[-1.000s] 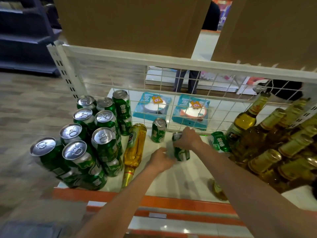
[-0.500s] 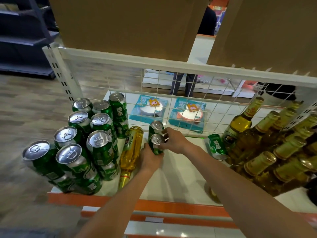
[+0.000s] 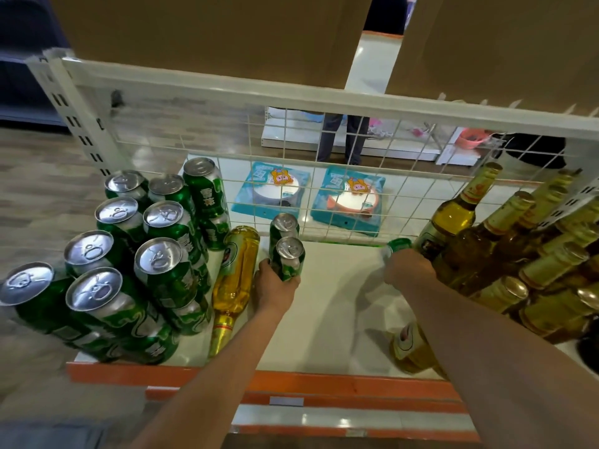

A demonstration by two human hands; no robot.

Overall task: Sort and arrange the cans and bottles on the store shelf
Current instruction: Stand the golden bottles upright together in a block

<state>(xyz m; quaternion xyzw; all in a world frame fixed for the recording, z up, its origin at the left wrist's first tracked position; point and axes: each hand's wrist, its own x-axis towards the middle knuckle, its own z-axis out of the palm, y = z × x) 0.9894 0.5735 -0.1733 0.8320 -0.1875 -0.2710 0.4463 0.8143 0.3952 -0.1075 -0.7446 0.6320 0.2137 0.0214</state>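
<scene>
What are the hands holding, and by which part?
Left hand grips the front small can by its lower body; right hand covers the tipped can, grip hidden.

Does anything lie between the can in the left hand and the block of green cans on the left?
Yes. A beer bottle lies on its side between the held can, gripped by the left hand, and the green cans.
</scene>
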